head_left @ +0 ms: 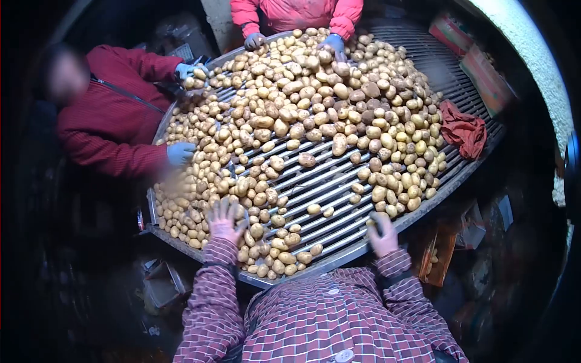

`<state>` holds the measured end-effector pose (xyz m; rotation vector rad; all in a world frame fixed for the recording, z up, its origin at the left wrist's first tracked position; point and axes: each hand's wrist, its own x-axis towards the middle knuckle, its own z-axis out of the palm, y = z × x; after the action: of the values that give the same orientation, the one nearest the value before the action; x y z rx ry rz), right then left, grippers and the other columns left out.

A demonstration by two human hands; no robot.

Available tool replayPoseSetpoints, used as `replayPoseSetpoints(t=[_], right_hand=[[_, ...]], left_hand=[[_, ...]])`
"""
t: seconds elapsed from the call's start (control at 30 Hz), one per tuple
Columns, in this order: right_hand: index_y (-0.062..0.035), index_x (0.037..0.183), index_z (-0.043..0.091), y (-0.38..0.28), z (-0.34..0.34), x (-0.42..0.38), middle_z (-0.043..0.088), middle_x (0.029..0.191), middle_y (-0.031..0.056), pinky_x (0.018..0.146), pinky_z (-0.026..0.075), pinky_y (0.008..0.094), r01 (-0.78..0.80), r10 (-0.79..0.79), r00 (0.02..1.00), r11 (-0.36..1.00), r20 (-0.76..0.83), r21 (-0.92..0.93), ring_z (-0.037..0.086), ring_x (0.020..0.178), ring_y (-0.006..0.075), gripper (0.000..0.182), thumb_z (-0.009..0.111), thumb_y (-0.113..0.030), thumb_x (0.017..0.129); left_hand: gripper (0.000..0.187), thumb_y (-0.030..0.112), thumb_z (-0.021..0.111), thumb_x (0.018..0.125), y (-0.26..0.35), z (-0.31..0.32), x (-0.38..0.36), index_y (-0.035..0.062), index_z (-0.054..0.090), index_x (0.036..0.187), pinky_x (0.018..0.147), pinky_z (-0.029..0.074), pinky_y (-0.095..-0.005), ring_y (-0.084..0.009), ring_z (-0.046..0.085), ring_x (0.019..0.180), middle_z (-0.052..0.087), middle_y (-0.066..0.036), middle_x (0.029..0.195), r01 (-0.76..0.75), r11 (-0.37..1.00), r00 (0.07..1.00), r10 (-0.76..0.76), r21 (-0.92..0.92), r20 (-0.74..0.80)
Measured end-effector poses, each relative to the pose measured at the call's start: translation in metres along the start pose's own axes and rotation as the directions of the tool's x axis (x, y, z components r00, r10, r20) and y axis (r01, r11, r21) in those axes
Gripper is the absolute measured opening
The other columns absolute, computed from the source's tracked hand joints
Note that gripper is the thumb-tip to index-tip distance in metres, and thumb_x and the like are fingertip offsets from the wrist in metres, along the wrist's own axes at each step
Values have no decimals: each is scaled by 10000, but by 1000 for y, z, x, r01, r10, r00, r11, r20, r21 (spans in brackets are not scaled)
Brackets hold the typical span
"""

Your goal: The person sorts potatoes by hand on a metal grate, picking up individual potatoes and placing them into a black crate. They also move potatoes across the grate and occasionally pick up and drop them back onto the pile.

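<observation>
My left hand (225,221) lies with spread fingers on the potatoes (257,232) at the near left of a slatted metal table. It appears gloved, and no potato is visibly gripped in it. At the table's near right edge, my right hand (384,236) is curled, its fingers dark at the tips. A bit of yellowish potato (370,222) shows between its thumb and fingers; most of it is hidden. Just beyond that hand is a heap of potatoes (396,187). A few loose potatoes (313,209) rest on the bars between my hands.
Bare metal slats (327,175) show mid-table inside a raised rim (351,253). Two co-workers' gloved hands (180,153) (333,43) are among the potatoes at left and far side. A red cloth (463,130) and cardboard boxes (486,78) lie at right; an open box (438,257) stands below.
</observation>
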<state>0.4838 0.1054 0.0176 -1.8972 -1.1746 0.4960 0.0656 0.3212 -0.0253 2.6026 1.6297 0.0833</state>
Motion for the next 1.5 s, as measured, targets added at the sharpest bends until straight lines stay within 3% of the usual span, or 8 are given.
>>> replayPoseSetpoints(t=[0.27,0.4,0.63,0.87,1.13,1.3,1.4,1.5], right_hand=[[-102,1039,655,-15,22,-5,646,1042,93,899,448,431,298,-253,953,884,166,-361,593,1011,292,330,701,-175,721],[-109,1011,663,-8,26,-6,635,1022,86,877,446,436,324,-287,946,868,153,-376,589,983,295,300,690,-171,718],[-125,971,669,-14,30,-3,626,948,74,852,439,432,342,-252,936,808,245,-479,586,946,280,268,695,-218,722],[-141,964,671,-14,28,-3,641,964,40,862,441,414,339,-251,937,820,242,-461,594,940,254,252,692,-213,724],[-156,939,680,-18,29,-4,651,955,21,841,446,404,327,-253,944,800,212,-502,598,918,239,210,686,-210,737],[-150,953,681,-18,27,-5,648,964,33,841,441,411,311,-229,948,814,221,-491,595,940,251,233,680,-212,728],[-141,945,691,-19,28,-5,651,983,44,879,428,417,329,-251,943,805,219,-494,592,964,260,222,666,-215,737],[-147,950,691,-15,30,-5,648,999,46,881,419,439,305,-210,947,825,242,-476,582,990,266,256,684,-230,708]], left_hand=[[840,404,761,730,-77,-31,24,275,364,1460,1101,289,-528,-350,276,1390,198,-125,1556,368,917,901,-392,150,184],[687,260,692,797,-35,-28,2,190,416,1421,1094,295,-530,-327,301,1374,275,-94,1528,418,904,904,-406,82,-132],[385,135,644,776,83,-40,-12,117,609,1159,902,470,-415,-298,601,1029,616,-116,1174,-106,877,994,99,-468,-40],[399,166,633,822,130,-12,90,157,539,1210,819,515,-455,-288,630,1003,474,-121,1300,20,1000,947,-15,-12,322],[499,211,721,762,137,-13,114,96,544,1215,929,472,-413,-340,583,1068,604,-180,1115,224,841,974,-181,-492,134],[379,176,693,717,183,-10,163,116,606,1081,1039,373,-458,-360,444,1241,502,-158,1284,-207,890,977,169,-407,-127],[440,168,646,763,207,-14,180,138,638,1201,1061,281,-639,-354,293,1382,316,-80,1505,-221,946,886,297,-237,356],[325,140,591,842,214,9,184,138,676,1155,986,389,-551,-329,386,1305,422,-70,1395,-166,981,930,188,-97,317]])
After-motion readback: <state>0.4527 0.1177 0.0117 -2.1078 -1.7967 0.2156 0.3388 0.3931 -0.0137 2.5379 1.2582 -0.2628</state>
